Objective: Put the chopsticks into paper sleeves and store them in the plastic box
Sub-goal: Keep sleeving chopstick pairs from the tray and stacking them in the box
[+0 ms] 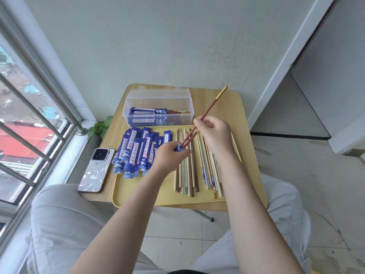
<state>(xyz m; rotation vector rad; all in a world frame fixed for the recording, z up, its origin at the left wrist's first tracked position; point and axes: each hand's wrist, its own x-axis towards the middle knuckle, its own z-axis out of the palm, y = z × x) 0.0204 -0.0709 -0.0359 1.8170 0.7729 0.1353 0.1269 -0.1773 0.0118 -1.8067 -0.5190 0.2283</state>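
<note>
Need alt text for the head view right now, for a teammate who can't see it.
The right hand feeds a pair of red-brown chopsticks into a blue paper sleeve gripped by the left hand above a yellow tray. Loose chopsticks and empty sleeves lie on the tray; behind, the open plastic box holds sleeved pairs.

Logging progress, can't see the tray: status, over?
Left hand grips blue sleeve. Right hand feeds red chopsticks into it. Plastic box open, nothing blocking.
</note>
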